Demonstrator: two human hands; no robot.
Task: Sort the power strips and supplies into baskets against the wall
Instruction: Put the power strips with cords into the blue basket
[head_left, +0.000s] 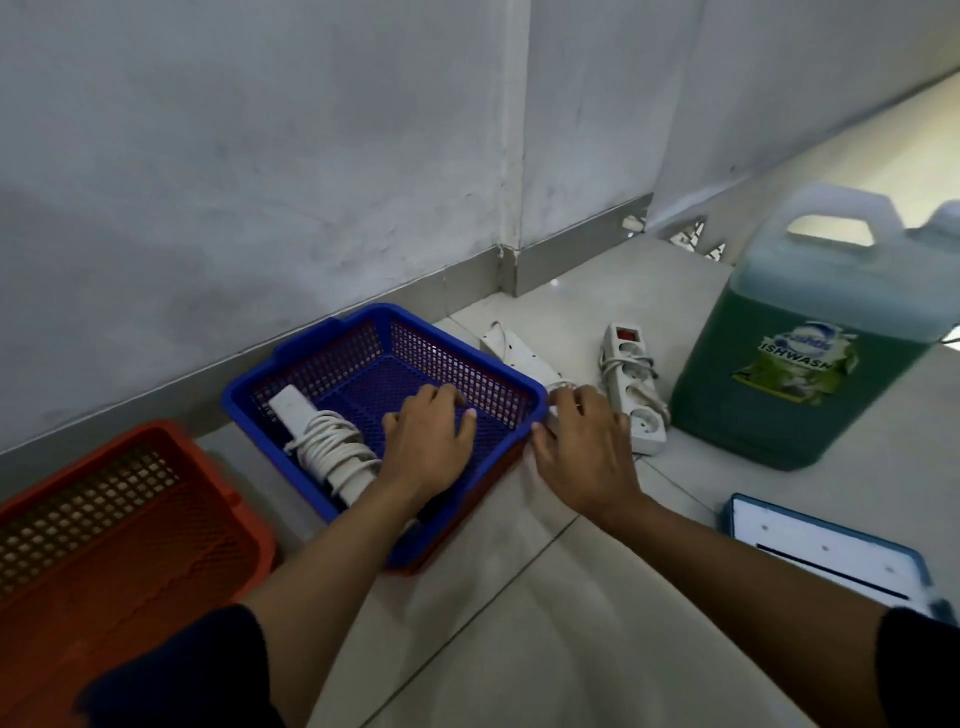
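a blue perforated plastic basket (363, 338) sits on the pale tiled floor (519, 597) close to the grey wall (260, 182), seemingly nested on a red one whose edge shows under its near corner. a second, orange-red mesh plastic basket (104, 519) lies to its left, also along the wall, apparently empty. that line-up suits the task — bins parked at the skirting, loose items waiting to the right.

one white power strip with its cord wound around it (327, 447) already lies in the blue basket's left side. two more remain on the floor just right of the basket: a flat white power strip (511, 351) near the wall and a white multi-socket strip with a red switch (631, 387). beyond them stands a large translucent jug of green dishwashing liquid (795, 374), and a blue-edged white panel (821, 551) lies nearer the person.

the left hand (428, 441) rests inside the basket, fingers loosely spread and flat on the mesh floor, gripping nothing — likely steadying it. the right hand (584, 447) hovers at the basket's right corner, fingers curled partway over a loop of white cord; whether it has actually pinched the cord i cannot tell.
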